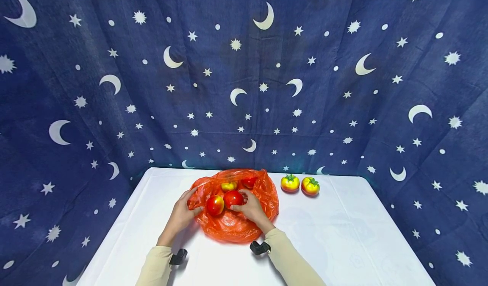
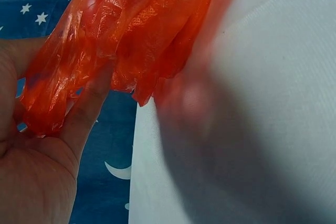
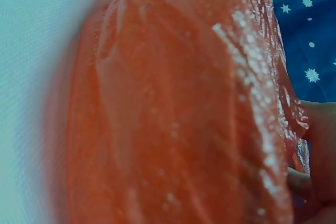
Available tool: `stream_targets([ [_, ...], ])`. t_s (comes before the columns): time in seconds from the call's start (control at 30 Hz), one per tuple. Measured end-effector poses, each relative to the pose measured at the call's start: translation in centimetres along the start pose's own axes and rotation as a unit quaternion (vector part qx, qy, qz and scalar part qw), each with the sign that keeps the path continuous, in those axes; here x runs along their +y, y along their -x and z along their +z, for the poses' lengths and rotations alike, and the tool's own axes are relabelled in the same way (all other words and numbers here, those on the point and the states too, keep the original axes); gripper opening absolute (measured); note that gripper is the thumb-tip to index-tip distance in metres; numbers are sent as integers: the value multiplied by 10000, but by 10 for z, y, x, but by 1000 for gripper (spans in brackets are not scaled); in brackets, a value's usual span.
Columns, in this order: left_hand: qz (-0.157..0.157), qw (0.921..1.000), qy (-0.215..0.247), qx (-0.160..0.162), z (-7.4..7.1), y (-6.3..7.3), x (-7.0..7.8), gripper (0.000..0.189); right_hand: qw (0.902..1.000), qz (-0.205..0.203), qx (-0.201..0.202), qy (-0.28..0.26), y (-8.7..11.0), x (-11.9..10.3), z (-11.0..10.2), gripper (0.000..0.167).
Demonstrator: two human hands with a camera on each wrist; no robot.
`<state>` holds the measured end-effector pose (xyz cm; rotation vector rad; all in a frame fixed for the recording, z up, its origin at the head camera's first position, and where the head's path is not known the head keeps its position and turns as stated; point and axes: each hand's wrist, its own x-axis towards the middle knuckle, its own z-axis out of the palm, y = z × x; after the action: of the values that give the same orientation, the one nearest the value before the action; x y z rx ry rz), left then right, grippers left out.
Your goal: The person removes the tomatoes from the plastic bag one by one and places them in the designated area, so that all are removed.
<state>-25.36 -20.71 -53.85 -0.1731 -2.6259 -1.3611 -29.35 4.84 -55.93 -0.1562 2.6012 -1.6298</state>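
Note:
A thin red plastic bag (image 1: 236, 231) lies spread open on the white table. My left hand (image 1: 182, 209) grips its left edge; in the left wrist view crumpled bag film (image 2: 142, 35) runs between the thumb and fingers. At the mouth of the bag, my right hand (image 1: 251, 207) holds a glossy round red fruit (image 1: 233, 198) between thumb and fingers. Touching close on its left is a red-and-yellow fruit (image 1: 215, 205). Further back in the bag sit a yellow fruit (image 1: 228, 186) and another red one (image 1: 249, 182). Bag film (image 3: 173, 103) hides most of the right hand in its wrist view.
Two yellow-and-red tomatoes with green leafy tops, a left one (image 1: 290, 183) and a right one (image 1: 310, 186), stand right of the bag near the table's back edge. Behind the white table (image 1: 343, 239) hangs a dark blue curtain (image 1: 213, 74) with moons and stars.

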Motion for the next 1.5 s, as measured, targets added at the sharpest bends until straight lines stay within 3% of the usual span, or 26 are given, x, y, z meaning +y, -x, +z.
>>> stream_targets([
  [0.47, -74, 10000, 64, -1, 2, 0, 1, 75, 10000, 3, 49, -31, 2, -1, -5, 66],
  [0.83, -21, 10000, 66, 13, 3, 0, 0, 75, 9990, -232, 256, -266, 8, -6, -11, 67],
  [1.23, -109, 9999, 45, -44, 5, 0, -1, 74, 9976, -518, 175, -436, 16, -13, -19, 66],
  [1.5, -138, 9999, -18, -69, 4, 0, -2, 74, 9978, -426, 120, -493, 19, -19, -22, 65],
])
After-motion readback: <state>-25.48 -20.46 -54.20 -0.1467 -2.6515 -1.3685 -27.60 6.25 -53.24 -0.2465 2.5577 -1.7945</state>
